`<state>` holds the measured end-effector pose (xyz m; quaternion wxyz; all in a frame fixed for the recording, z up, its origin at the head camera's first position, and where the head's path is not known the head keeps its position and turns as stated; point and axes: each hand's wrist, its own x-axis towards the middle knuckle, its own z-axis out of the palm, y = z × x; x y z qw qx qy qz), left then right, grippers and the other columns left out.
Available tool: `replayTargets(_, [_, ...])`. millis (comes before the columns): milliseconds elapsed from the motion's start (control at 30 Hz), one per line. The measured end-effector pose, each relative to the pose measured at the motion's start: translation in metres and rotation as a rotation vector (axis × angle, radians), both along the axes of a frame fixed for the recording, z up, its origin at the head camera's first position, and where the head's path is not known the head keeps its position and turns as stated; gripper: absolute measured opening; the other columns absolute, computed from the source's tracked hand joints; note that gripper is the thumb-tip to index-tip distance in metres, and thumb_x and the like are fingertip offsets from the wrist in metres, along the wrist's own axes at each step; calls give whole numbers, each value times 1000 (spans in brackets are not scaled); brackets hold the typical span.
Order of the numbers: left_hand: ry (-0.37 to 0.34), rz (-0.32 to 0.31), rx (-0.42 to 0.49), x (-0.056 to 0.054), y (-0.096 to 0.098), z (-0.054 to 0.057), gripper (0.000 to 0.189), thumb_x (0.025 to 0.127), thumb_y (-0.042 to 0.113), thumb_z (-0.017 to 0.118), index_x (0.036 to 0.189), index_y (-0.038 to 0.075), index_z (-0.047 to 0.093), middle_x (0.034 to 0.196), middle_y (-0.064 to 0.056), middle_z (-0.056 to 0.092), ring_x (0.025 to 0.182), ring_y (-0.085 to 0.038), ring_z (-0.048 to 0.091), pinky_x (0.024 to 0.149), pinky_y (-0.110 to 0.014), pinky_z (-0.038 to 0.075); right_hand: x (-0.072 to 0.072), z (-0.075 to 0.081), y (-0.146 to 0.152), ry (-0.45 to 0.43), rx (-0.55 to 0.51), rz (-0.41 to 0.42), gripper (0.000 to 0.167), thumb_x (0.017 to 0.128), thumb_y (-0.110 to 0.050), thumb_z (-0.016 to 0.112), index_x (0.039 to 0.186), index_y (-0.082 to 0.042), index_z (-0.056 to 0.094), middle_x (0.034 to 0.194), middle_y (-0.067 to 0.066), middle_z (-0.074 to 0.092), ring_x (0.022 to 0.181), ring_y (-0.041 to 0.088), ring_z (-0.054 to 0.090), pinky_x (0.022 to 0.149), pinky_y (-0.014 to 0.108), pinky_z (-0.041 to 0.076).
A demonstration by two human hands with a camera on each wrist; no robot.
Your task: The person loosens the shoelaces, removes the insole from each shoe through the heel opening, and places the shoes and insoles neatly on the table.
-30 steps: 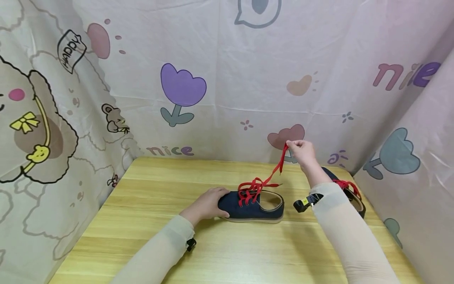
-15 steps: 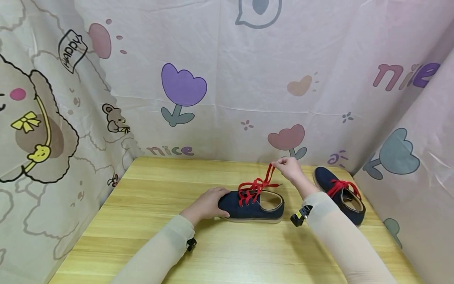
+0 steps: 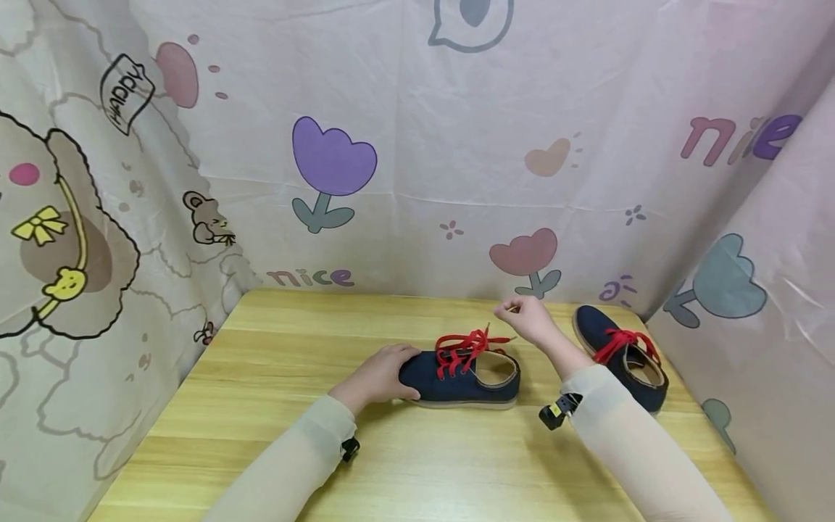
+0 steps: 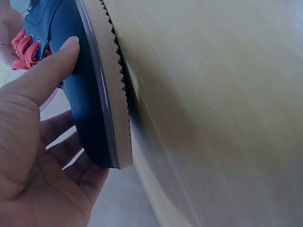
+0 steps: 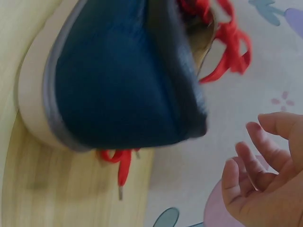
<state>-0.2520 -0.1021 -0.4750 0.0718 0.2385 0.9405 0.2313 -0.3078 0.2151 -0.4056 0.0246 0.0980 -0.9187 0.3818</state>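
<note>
A navy shoe (image 3: 438,380) with a pale sole stands on the wooden table, toe to the left. My left hand (image 3: 377,375) grips its toe; in the left wrist view the thumb (image 4: 59,66) lies on one side and the other fingers reach around the far side. Red laces (image 3: 471,342) are tied in a bow on top, with loose ends sticking out. Behind and right of the bow, my right hand (image 3: 527,319) hovers with nothing in it. The right wrist view shows its fingers (image 5: 258,163) loosely bent and apart from the lace.
A second navy shoe (image 3: 592,330) with a red bow rests at the table's back right corner. Printed curtains (image 3: 417,239) hang behind and along both sides of the wooden table (image 3: 293,333).
My right hand came down and left with a red lace, then let it go. The lace end has dropped to the bow. My left hand has kept its grip on the toe.
</note>
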Motion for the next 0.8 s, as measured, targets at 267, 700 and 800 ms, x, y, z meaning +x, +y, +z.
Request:
replayTargets(267, [-5, 4, 8, 0, 1, 1, 83, 80, 41, 85, 148, 12, 49, 151, -10, 46, 139, -34, 41, 113, -51, 36, 17, 15, -12, 27, -3, 92, 17, 96, -22, 68, 100, -6, 73, 101, 10, 67, 90, 24, 60, 72, 36, 50])
replayTargets(700, [-10, 8, 4, 0, 2, 2, 82, 80, 42, 85, 148, 13, 50, 152, -10, 46, 139, -34, 41, 113, -52, 36, 34, 24, -22, 129, 82, 308, 5, 94, -13, 69, 91, -12, 73, 100, 4, 63, 98, 23, 55, 82, 39, 50])
replayTargets(800, [-7, 4, 3, 0, 2, 3, 82, 79, 42, 85, 148, 13, 50, 151, -10, 46, 139, -34, 42, 112, -52, 36, 36, 21, -23, 129, 82, 331, 5, 94, -11, 69, 91, -11, 73, 99, 3, 64, 97, 23, 55, 82, 38, 49])
